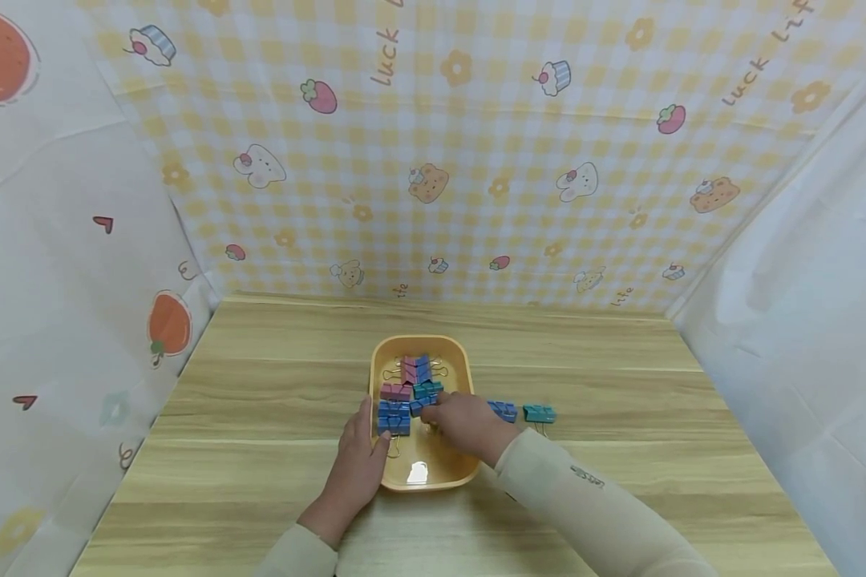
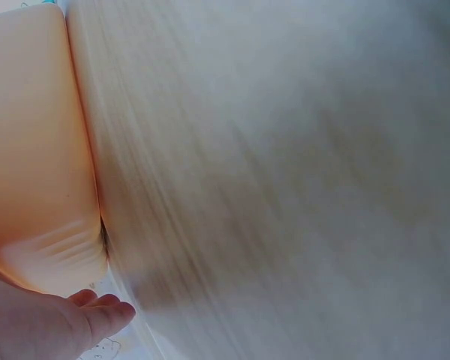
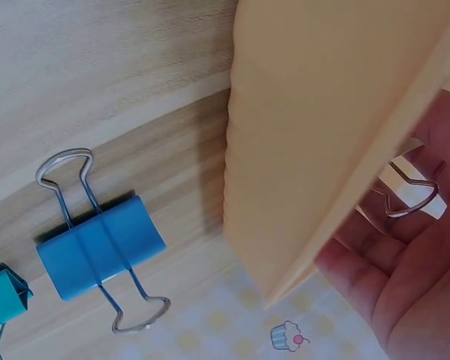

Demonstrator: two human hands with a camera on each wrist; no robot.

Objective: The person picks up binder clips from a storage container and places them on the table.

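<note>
My left hand [image 1: 359, 461] holds the left wall of a yellow-orange tray [image 1: 426, 486], its thumb over the rim and its fingers along the outside. In the left wrist view the fingers lie beside the tray's outer wall [image 2: 37, 142]. Inside the tray, my right hand [image 1: 469, 425] grips a blue binder clip [image 1: 422, 405]; a wire handle [image 3: 412, 196] shows against the palm in the right wrist view. Next to that clip lie a teal clip [image 1: 428, 389], a pink clip [image 1: 395, 391] and a blue clip [image 1: 394, 425].
To the right of the tray, a blue binder clip [image 1: 503, 411] and a teal one [image 1: 540, 413] lie on the wood-grain table [image 1: 621, 481]. A pink clip [image 1: 408, 370] and a blue clip [image 1: 423, 369] lie at the tray's far end. Patterned cloth [image 1: 462, 200] stands behind the table.
</note>
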